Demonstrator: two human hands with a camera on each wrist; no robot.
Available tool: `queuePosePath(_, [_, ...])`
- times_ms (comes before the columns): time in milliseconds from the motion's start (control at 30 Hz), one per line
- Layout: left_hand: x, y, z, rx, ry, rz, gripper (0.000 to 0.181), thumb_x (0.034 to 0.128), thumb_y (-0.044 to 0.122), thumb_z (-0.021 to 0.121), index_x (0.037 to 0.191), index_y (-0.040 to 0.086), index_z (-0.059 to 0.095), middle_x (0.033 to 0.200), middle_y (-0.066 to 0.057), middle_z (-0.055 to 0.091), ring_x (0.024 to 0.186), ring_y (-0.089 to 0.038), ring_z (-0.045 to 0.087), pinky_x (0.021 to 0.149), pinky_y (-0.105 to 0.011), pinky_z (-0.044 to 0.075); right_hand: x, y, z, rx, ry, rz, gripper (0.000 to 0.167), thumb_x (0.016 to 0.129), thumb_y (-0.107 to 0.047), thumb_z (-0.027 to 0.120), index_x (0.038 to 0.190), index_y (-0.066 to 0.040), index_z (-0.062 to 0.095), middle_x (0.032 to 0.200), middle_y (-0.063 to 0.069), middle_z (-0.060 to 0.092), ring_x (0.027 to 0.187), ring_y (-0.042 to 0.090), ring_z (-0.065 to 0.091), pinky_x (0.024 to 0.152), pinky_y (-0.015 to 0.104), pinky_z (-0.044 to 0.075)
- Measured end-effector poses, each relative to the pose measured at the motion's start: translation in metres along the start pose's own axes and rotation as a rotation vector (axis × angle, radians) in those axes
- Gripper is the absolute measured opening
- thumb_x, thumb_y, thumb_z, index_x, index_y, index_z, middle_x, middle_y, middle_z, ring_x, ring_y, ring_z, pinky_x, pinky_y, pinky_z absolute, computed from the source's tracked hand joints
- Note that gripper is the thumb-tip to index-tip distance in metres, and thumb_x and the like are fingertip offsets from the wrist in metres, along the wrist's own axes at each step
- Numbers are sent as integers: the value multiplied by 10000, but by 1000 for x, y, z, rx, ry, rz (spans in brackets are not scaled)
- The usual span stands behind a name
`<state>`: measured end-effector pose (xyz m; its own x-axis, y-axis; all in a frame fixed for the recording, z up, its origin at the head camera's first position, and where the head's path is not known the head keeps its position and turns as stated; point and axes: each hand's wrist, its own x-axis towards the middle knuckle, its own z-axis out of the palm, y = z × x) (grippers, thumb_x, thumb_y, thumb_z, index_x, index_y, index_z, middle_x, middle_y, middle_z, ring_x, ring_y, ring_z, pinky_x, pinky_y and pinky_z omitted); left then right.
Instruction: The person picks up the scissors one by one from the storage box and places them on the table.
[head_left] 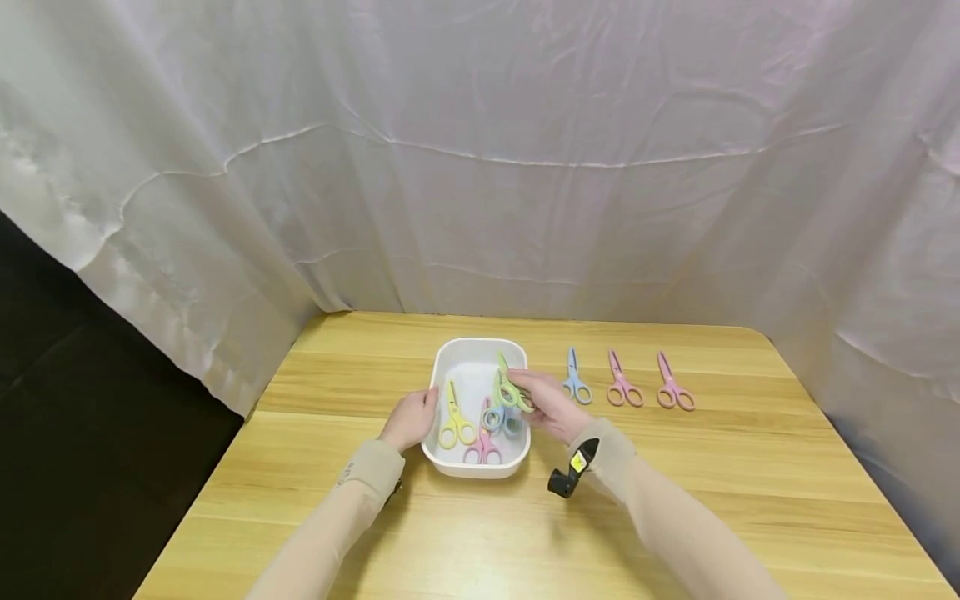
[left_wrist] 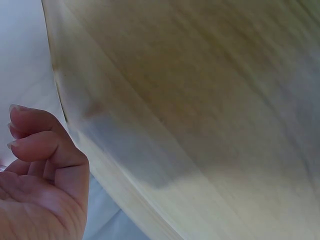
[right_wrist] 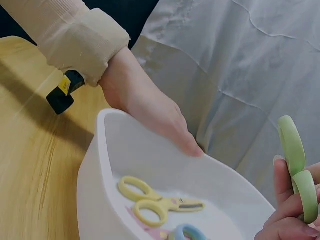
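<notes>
A white plastic bin stands on the table, holding yellow scissors, pink scissors and blue scissors, with blades and handles partly overlapping. My left hand grips the bin's left wall, its thumb along the rim in the right wrist view; curled fingers show in the left wrist view. Over the bin's right side, my right hand pinches green scissors near the handle rings. Their blades point away from me in the head view.
To the right of the bin, another pair of blue scissors and two pink pairs, one nearer and one farther right, lie in a row on the wooden table. A pale curtain hangs behind.
</notes>
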<state>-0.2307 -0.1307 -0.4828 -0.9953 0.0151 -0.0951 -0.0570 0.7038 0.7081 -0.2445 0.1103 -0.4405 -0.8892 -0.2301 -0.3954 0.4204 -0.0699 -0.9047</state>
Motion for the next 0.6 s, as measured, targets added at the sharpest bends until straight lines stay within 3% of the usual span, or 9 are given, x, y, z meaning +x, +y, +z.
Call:
queuePosePath(233, [0,-1,1,-1,5,-8,544,1090,365,285,1196,11,684,1067,-172,714,955,-266,676,942,-466,553,-3,3,-17,-11,14,-36,501,1031,-237,542,1467,1,482,883,-109,683,777,-1,599,660,135,457])
queuePosePath(600, [-1,-1,0,23,0,9,541,1094,347,283,1242,-4,667,1097,-186,713,968,-277,678,953,-478,547,-5,10,-45,-37,42,-67,475,1035,-250,538,1403,49,519,791,-109,665,673,-5,562,545,126,398])
